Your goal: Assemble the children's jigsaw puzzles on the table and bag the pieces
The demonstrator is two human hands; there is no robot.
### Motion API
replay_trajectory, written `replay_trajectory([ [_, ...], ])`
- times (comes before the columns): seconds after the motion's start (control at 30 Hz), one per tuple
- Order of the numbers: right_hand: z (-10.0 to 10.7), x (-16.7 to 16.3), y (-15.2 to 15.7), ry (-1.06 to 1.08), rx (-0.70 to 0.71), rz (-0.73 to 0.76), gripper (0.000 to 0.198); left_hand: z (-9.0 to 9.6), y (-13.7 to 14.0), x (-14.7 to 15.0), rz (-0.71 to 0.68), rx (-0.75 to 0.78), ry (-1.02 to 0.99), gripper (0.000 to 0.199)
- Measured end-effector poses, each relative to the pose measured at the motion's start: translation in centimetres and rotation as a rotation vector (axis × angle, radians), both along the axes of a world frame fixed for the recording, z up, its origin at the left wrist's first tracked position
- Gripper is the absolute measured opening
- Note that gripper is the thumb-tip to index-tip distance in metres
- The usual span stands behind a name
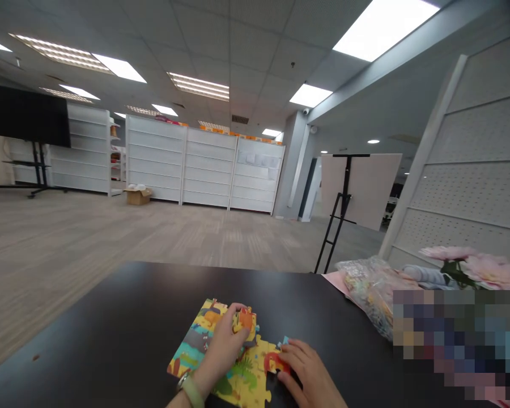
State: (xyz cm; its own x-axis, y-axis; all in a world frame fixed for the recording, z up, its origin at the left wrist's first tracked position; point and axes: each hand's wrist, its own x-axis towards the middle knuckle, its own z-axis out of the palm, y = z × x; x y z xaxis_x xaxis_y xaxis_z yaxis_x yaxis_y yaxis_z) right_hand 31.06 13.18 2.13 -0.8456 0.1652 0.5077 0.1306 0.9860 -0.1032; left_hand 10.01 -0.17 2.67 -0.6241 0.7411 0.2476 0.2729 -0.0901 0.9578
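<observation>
A colourful jigsaw puzzle (243,378), partly joined, lies on the black table with yellow, green and turquoise areas. My left hand (226,344) reaches over its middle, thumb and fingers closed around a yellow-and-orange puzzle piece (247,318) at the upper edge. My right hand (308,365) is at the puzzle's right side. Its fingertips and thumb pinch the edge of a puzzle piece with a red shape (273,362). A small light-blue tab (285,340) shows beside those fingers. A dark gap lies just below the red shape. The hands partly cover the puzzle.
The black table (123,323) extends around the puzzle, with a small brown speck (35,357) at left. Clear plastic bags (372,289) and pink flowers (488,267) sit at the right. Beyond stand an easel (344,198), white shelving (208,167) and a cardboard box (138,196).
</observation>
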Motion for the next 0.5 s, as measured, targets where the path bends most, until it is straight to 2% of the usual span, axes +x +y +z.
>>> replay_trajectory([
  [0.13, 0.6, -1.2, -0.4, 0.055, -0.139, 0.011, 0.035, -0.4, 0.2, 0.0, -0.026, 0.01, -0.017, 0.032],
  [0.23, -0.2, -1.4, 0.3, 0.184, -0.166, -0.148, 0.042, -0.5, 0.3, -0.1, -0.027, 0.015, -0.025, 0.032],
  [0.33, -1.2, -0.9, 1.5, 0.297, -0.148, -0.308, 0.041, -0.6, 0.2, 0.0, -0.038, 0.01, -0.04, 0.032],
  [0.4, -1.6, -0.3, 2.0, 0.248, -0.109, -0.278, 0.037, -0.6, 0.1, 0.0, -0.051, 0.005, -0.047, 0.032],
  [0.5, -1.9, 0.5, 2.0, 0.038, -0.07, -0.186, 0.03, -0.5, 0.0, -0.1, -0.067, 0.002, -0.053, 0.032],
])
